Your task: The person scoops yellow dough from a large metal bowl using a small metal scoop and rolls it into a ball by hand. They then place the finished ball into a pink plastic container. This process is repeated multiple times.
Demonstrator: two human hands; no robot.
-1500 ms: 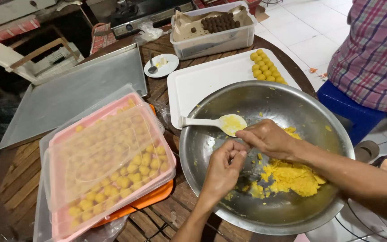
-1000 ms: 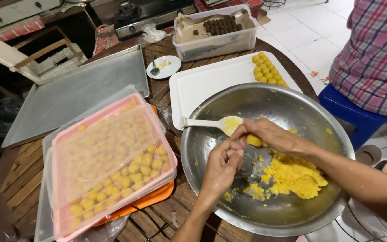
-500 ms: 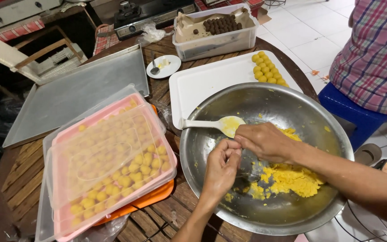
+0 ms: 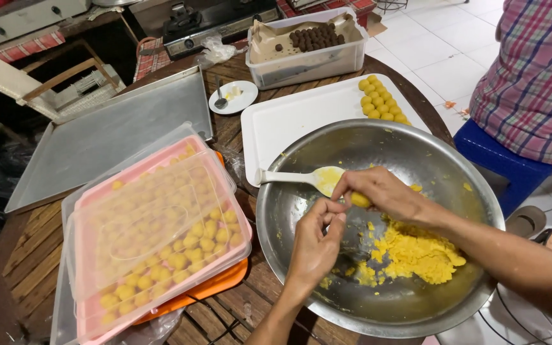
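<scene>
Nearest the camera, a wide steel bowl (image 4: pixel 289 211) sits on the round wooden counter (image 4: pixel 20 249). Inside it, at about four o'clock, lies a heap of yellow dough (image 4: pixel 416 252), with loose crumbs scattered beside it. Both hands meet over the bowl's middle. The left hand (image 4: pixel 314 246) comes up from six o'clock, its fingertips pinched together and touching the right hand. The right hand (image 4: pixel 381 191) reaches in from four o'clock, its grip closed on a small piece of dough (image 4: pixel 360 200) between thumb and fingers. Just beside them at ten o'clock a pale spoon (image 4: pixel 301 177) rests in the bowl, its scoop smeared yellow.

At nine o'clock from the bowl stands a pink tray (image 4: pixel 91 319) of yellow balls under a clear lid, stacked on an orange tray (image 4: pixel 215 287). Beyond the bowl lies a white tray (image 4: pixel 289 121) with rows of yellow balls (image 4: pixel 381 100) at its far right corner. Left of it are a large metal baking tray (image 4: pixel 110 137) and a small white saucer (image 4: pixel 233 97). Farthest off, at twelve o'clock, a clear box (image 4: pixel 308 64) holds brown balls. At two o'clock another person in a plaid shirt (image 4: pixel 535 70) sits on a blue stool (image 4: pixel 487 153).
</scene>
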